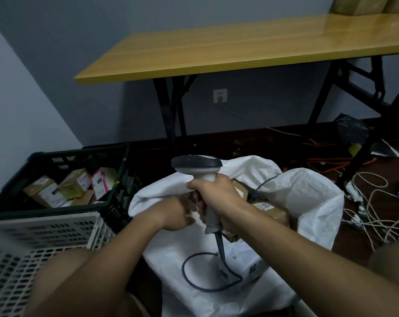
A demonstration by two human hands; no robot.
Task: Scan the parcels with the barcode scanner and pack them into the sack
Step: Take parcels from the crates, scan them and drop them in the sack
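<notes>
My right hand [213, 197] grips the handle of a grey barcode scanner [197, 168], head upright, above the mouth of a white woven sack [308, 202]. The scanner's dark cable [194, 271] loops over the sack's front. My left hand [175, 213] is blurred at the sack's left rim, fingers curled on something pale; whether it is the rim or a parcel I cannot tell. Brown parcels [271, 211] with white labels lie inside the sack. More parcels [75, 184], one pink, sit in a black crate [79, 156] to the left.
A white perforated crate [45, 239] stands at the near left. A yellow folding table [239, 49] on black legs stands behind, with boxes at its far right. White and orange cables [372, 213] tangle on the dark floor to the right. My knees frame the sack.
</notes>
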